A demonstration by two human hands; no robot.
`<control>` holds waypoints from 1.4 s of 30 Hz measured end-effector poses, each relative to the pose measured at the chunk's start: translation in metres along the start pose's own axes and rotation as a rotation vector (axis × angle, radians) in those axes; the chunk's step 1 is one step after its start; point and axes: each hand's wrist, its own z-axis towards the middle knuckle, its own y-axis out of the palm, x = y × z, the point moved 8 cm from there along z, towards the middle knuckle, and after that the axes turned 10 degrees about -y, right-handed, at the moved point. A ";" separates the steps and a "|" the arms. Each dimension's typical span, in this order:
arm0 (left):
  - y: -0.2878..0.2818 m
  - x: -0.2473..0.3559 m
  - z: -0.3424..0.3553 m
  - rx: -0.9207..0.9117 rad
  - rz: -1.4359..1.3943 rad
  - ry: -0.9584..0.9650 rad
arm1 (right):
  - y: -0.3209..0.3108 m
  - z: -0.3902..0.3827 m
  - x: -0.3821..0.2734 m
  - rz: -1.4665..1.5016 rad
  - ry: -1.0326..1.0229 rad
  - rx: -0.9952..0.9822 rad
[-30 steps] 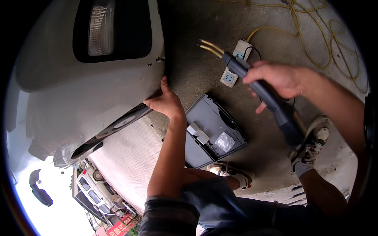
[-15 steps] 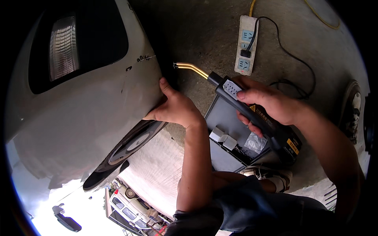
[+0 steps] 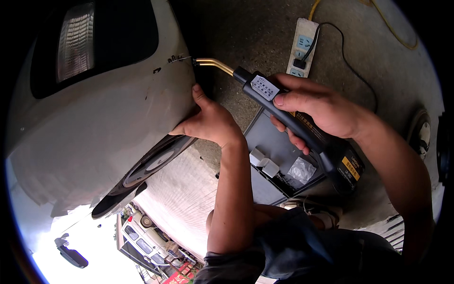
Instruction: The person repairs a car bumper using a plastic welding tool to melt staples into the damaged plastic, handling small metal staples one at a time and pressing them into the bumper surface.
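Note:
A light grey car bumper point(image 3: 118, 104) fills the left side, with small dark marks point(image 3: 176, 59) beside a crack near its edge. My left hand point(image 3: 210, 118) grips the bumper's edge by the wheel arch, thumb raised against the outer face and the other fingers partly hidden behind it. My right hand point(image 3: 326, 104) is wrapped around a black hot stapler point(image 3: 305, 124), a plastic-welding gun. Two bent brass prongs point(image 3: 215, 63) run from its nose to the crack. A thin wire piece at the prong tips appears to meet the bumper there.
Below the stapler lies an open grey case point(image 3: 265, 135) holding small white boxes point(image 3: 265, 163) and a clear plastic bag point(image 3: 301, 170). A power strip point(image 3: 304, 35) with a black plug and cord rests on the concrete floor. The car's wheel point(image 3: 156, 163) is below the bumper.
My right hand has moved the stapler left and up, bringing its prong tips from a gap away to the bumper's cracked edge. My left hand keeps its hold.

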 end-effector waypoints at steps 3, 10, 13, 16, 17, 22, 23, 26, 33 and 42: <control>0.000 0.002 0.000 0.010 0.019 0.019 | -0.001 0.004 -0.002 -0.070 -0.016 0.035; 0.000 0.001 0.001 0.015 0.047 0.052 | 0.001 0.004 -0.006 -0.212 -0.071 0.045; -0.002 0.003 -0.001 0.057 0.030 0.063 | 0.003 0.007 -0.007 -0.232 -0.078 0.032; -0.002 0.005 -0.002 0.068 0.040 0.064 | 0.004 0.008 -0.007 -0.221 -0.082 0.051; -0.002 0.005 -0.002 0.065 0.036 0.052 | 0.005 0.008 -0.007 -0.226 -0.083 0.052; -0.003 0.004 -0.001 0.083 0.110 0.077 | 0.005 0.008 -0.005 -0.171 -0.080 0.075; -0.003 0.003 0.000 0.073 0.083 0.077 | 0.006 0.008 -0.004 -0.171 -0.083 0.075; -0.001 0.001 0.002 0.036 0.059 0.086 | 0.007 0.008 -0.001 -0.100 -0.081 0.079; 0.001 0.000 0.001 -0.002 0.073 0.082 | 0.008 0.009 0.001 -0.112 -0.097 0.056; 0.000 0.004 -0.001 0.014 0.093 0.083 | 0.009 0.011 0.005 -0.104 -0.110 0.049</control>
